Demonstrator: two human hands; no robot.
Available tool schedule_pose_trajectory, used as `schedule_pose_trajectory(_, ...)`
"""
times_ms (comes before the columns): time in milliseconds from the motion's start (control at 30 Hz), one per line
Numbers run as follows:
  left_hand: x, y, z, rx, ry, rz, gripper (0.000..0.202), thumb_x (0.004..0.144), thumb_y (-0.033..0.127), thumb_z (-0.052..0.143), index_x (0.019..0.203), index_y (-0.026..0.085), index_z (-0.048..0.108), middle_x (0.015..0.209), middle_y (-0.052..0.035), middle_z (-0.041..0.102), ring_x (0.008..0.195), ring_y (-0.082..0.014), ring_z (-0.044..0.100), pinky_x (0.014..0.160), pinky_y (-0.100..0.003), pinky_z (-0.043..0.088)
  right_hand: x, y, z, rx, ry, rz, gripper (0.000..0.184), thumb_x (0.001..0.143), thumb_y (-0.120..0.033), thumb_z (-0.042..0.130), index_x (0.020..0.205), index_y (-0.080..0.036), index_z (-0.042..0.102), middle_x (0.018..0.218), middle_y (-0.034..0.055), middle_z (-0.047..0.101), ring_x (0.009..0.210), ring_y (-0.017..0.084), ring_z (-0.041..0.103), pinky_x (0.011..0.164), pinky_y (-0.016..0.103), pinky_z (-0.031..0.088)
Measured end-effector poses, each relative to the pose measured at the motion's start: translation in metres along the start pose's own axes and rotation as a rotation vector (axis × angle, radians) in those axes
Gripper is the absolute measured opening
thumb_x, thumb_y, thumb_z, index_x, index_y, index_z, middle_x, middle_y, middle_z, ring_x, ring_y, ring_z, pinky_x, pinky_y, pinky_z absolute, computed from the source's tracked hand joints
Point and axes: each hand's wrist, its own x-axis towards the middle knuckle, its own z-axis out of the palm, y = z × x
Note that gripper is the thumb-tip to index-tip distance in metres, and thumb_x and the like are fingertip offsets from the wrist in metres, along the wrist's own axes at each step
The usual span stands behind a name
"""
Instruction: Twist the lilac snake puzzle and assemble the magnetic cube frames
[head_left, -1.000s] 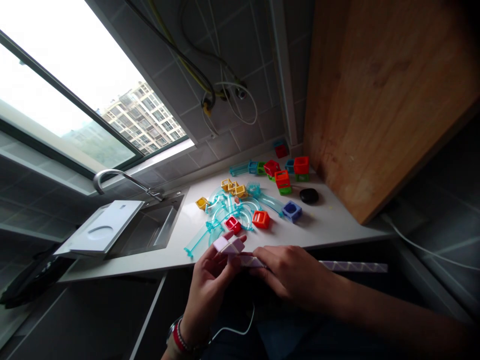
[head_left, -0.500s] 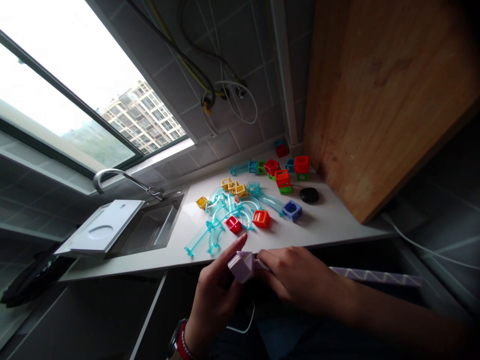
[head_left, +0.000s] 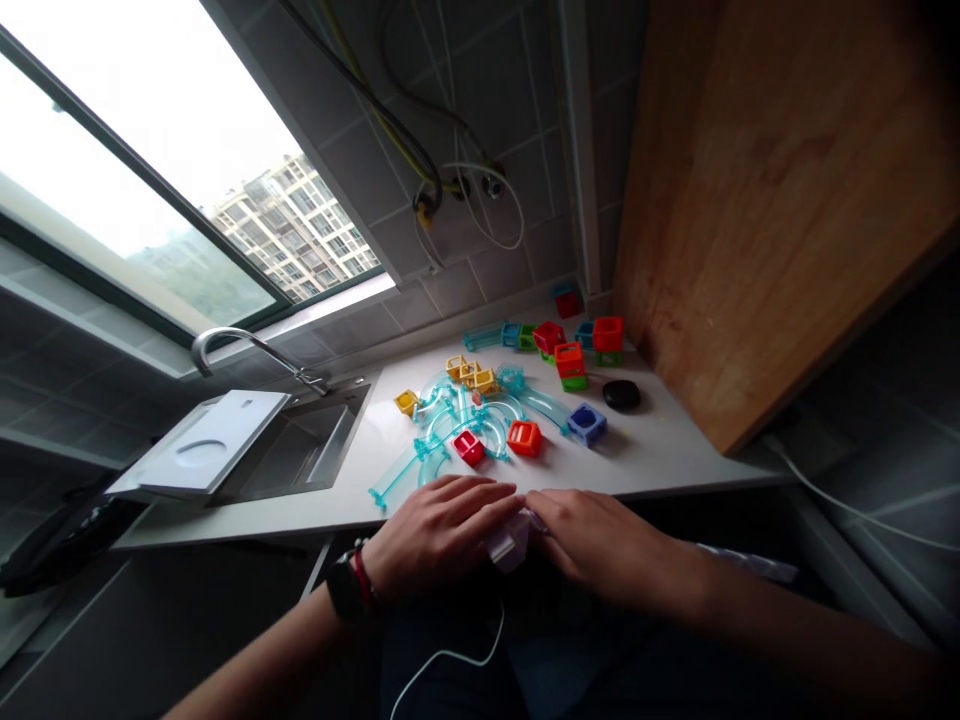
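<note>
Lilac toy: between both hands point(head_left: 508, 545), off the table's point(head_left: 645, 455) near edge
Left hand point(head_left: 435, 530): fingers over the toy's folded end; thumb hidden, cannot tell whether the grip pinches
Right hand point(head_left: 600, 540): grip pinching the toy
Red cube point(head_left: 469, 447): on the table, left of the orange cube point(head_left: 524, 438)

You've got one left hand point(head_left: 439, 532), one right hand point(head_left: 600, 540), one lilac piece point(head_left: 508, 545), one violet-blue cube point(head_left: 587, 425), one black rounded object point(head_left: 622, 395), one faucet point(head_left: 259, 345), one sink point(head_left: 324, 452), one wooden panel point(head_left: 772, 200), plus teal track pieces point(head_left: 401, 472) too tangled to count.
</note>
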Motion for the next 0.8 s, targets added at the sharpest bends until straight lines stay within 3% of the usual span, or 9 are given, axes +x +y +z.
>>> schedule_pose_trajectory(133, 0.012, -0.025, -0.007, 0.245, -0.109, 0.230, 0.030, 0.103, 0.024, 0.057, 0.132, 0.015, 0.058, 0.113, -0.0125, 0.076, 0.100, -0.0231, 0.072, 0.079, -0.036, 0.060, 0.005, 0.002, 0.005, -0.017, -0.033, 0.053, 0.017, 0.100, -0.027, 0.054, 0.111, -0.019, 0.066, 0.109, 0.0119, 0.078, 0.098, 0.030, 0.076, 0.077, 0.034, 0.051)
schedule_pose_trajectory(233, 0.019, -0.030, -0.007, 0.369, -0.133, 0.284, 0.019, 0.102, 0.023, 0.058, 0.120, 0.017, 0.061, 0.092, -0.0071, 0.072, 0.083, -0.0198, 0.069, 0.065, -0.032, 0.053, 0.007, 0.005, 0.009, -0.016, -0.064, 0.072, 0.017, 0.099, -0.029, 0.056, 0.108, -0.020, 0.067, 0.106, 0.0117, 0.079, 0.096, 0.031, 0.077, 0.076, 0.033, 0.051)
schedule_pose_trajectory(367, 0.019, -0.030, 0.002, 0.384, -0.119, 0.324, 0.014, 0.103, 0.028, 0.056, 0.111, 0.018, 0.062, 0.080, -0.0032, 0.067, 0.072, -0.0184, 0.063, 0.058, -0.033, 0.045, 0.008, 0.008, 0.015, -0.035, -0.103, 0.047, 0.021, 0.100, -0.028, 0.055, 0.112, -0.019, 0.068, 0.106, 0.0137, 0.079, 0.099, 0.030, 0.076, 0.079, 0.033, 0.051)
schedule_pose_trajectory(567, 0.008, -0.033, 0.014, 0.252, -0.198, 0.245, 0.020, 0.099, 0.034, 0.059, 0.112, 0.019, 0.060, 0.085, -0.0032, 0.069, 0.072, -0.0179, 0.062, 0.060, -0.034, 0.044, 0.008, 0.014, 0.024, -0.007, -0.120, 0.034, 0.022, 0.098, -0.034, 0.060, 0.113, -0.021, 0.070, 0.102, 0.0116, 0.079, 0.094, 0.030, 0.076, 0.076, 0.031, 0.050)
schedule_pose_trajectory(800, 0.002, -0.028, 0.033, 0.059, -0.310, 0.092, 0.026, 0.092, 0.040, 0.066, 0.106, 0.019, 0.060, 0.087, -0.0029, 0.071, 0.073, -0.0183, 0.066, 0.060, -0.031, 0.046, 0.003, 0.014, 0.019, -0.068, -0.121, -0.056, 0.021, 0.095, -0.038, 0.067, 0.107, -0.021, 0.070, 0.105, 0.0099, 0.077, 0.097, 0.033, 0.075, 0.081, 0.041, 0.054)
